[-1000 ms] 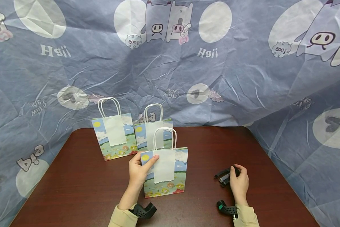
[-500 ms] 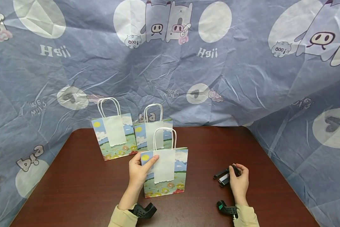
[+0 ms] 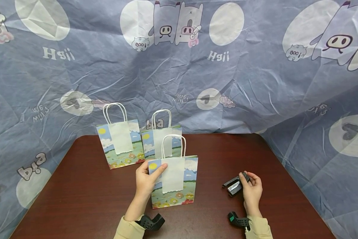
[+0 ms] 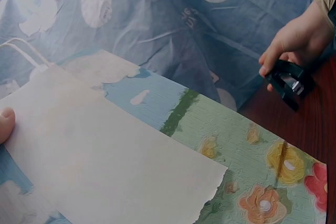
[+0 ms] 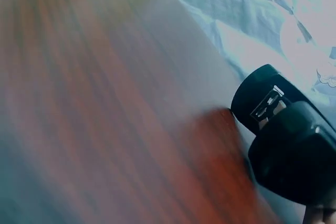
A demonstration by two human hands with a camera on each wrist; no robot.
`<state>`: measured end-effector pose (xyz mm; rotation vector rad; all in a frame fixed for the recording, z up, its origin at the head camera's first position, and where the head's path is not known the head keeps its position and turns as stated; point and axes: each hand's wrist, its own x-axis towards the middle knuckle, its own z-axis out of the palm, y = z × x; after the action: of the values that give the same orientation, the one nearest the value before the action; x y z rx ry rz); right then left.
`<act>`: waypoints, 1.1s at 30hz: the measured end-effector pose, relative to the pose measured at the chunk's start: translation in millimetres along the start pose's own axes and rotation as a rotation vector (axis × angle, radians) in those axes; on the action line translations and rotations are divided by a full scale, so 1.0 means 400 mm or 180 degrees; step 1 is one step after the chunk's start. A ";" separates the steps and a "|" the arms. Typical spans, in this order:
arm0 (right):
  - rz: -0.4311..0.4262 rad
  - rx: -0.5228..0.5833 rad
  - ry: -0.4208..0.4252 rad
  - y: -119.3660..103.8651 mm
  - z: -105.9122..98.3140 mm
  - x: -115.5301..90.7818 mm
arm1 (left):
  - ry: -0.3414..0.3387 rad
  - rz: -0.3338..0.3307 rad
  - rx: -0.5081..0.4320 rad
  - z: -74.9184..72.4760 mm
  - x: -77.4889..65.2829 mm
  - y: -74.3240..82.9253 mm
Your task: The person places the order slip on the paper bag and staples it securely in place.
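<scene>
My left hand point(image 3: 146, 179) pinches the upper left edge of the front paper bag point(image 3: 189, 187), thumb on its face and fingers behind. The bag has a painted flower-meadow print, white twisted handles and a torn-edged white paper panel point(image 3: 173, 176). To the right, my right hand point(image 3: 252, 192) holds the rear end of a black stapler point(image 3: 235, 186). Its two arms stand apart and point left, away from the bag. In the right wrist view the stapler point(image 5: 294, 150) shows its blunt end at close range. At the left wrist view's edge, only my left thumb point(image 4: 6, 125) shows.
Two matching bags stand behind on the dark red table point(image 3: 215, 149): a left bag point(image 3: 125, 156) and a middle bag point(image 3: 147, 146), partly covered by the front one. A printed blue-grey cloth point(image 3: 247, 93) hangs along the back and right side of the table.
My right hand has tilted the stapler a little and brought its tip slightly left, showing more of the metal inside. The left hand and the bags have stayed in place.
</scene>
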<state>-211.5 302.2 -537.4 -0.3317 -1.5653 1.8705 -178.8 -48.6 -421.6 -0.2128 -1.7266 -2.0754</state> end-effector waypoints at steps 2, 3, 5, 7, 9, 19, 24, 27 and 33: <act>0.0188 0.0408 -0.0012 -0.004 0.003 0.001 | -0.0005 0.0030 -0.0001 0.000 0.000 -0.001; 0.0275 0.0621 -0.0025 -0.007 0.005 0.002 | -0.0005 0.0041 0.0000 -0.001 -0.001 -0.001; 0.0420 0.1018 -0.0029 -0.010 0.010 0.003 | -0.0004 0.0056 0.0008 -0.001 -0.001 0.000; 0.0495 0.1336 -0.0037 -0.013 0.015 0.003 | -0.0006 0.0054 -0.0002 -0.001 -0.001 0.000; 0.0483 0.1549 -0.0087 -0.016 0.018 0.001 | -0.0006 0.0047 -0.0014 -0.001 -0.001 0.001; 0.0049 0.1640 -0.0358 -0.013 0.030 -0.006 | -0.0030 0.0028 -0.0023 0.000 -0.001 0.001; -0.0037 0.1362 -0.0395 -0.016 0.042 -0.010 | -0.0028 0.0011 -0.0019 0.001 0.000 0.003; -0.0023 0.1291 -0.0438 -0.025 0.050 -0.016 | -0.0024 0.0008 -0.0004 0.001 -0.001 0.004; -0.0223 0.1203 -0.0767 0.008 0.048 0.003 | -0.0010 0.0061 -0.0019 -0.003 0.004 -0.024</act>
<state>-224.8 287.8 -535.4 0.1194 -1.3103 2.1584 -184.3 -48.9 -430.0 -0.2338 -1.7138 -2.0679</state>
